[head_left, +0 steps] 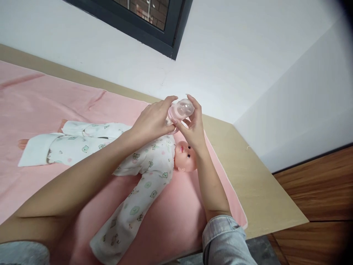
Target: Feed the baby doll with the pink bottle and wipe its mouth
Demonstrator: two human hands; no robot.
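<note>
A small clear baby bottle (182, 109) with a pinkish collar is held between my hands, above the doll's chest and head. My left hand (154, 118) is wrapped round its left end. Fingers and thumb of my right hand (195, 129) close on the clear rounded end. Below lies a baby doll (180, 162) on its back, head to the right, dressed in a white printed outfit (150, 180). One sleeve stretches toward me, and its bare feet point left. My right hand and wrist cover part of the doll's head.
Under the doll a pink blanket (176, 217) is spread over a light wooden tabletop (264, 198). A white wall (226, 55) with a dark-framed window (168, 40) rises behind. Brown wood-grain panels (317, 184) stand at the right.
</note>
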